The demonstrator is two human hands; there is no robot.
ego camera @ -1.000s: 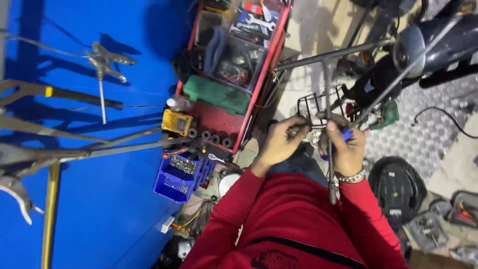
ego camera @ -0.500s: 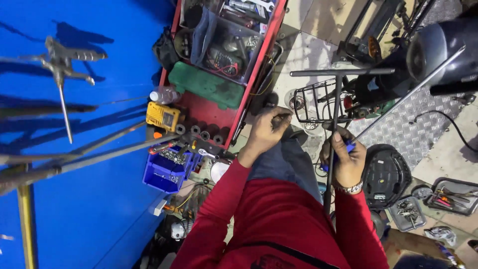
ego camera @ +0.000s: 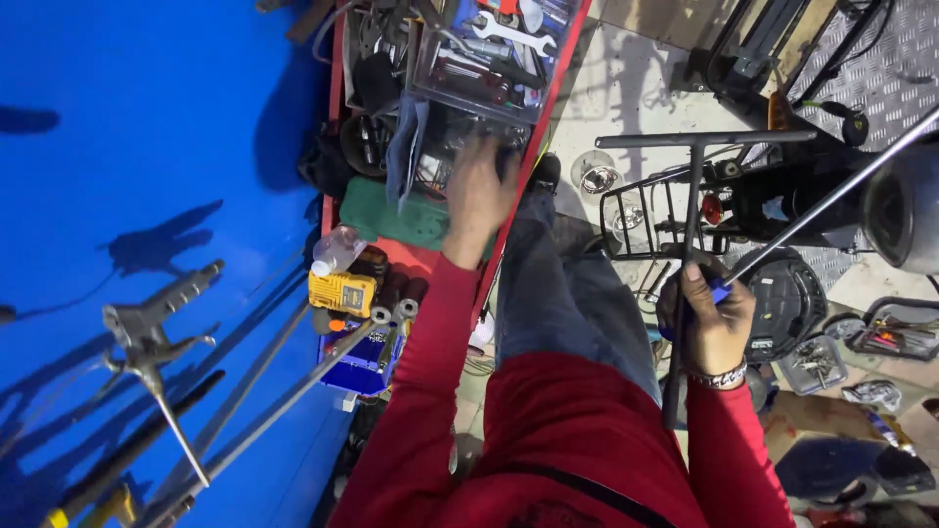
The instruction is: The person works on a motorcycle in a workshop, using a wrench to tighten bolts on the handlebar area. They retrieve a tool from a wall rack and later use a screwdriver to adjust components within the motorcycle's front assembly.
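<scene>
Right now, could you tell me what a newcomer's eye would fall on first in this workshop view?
Probably the big blue wall filling the left side, with long metal tools hanging against it. Next, the red tool cart at top centre, crammed with spanners and boxes, where the left hand reaches in, blurred. On the right, the right hand grips a long black T-handle wrench in front of a wire rack.

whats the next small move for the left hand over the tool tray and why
Probably lower the left hand into the red tool tray and pick a tool. It hovers blurred above the clear organiser, apparently empty, while the right hand grips the T-handle wrench.
</scene>
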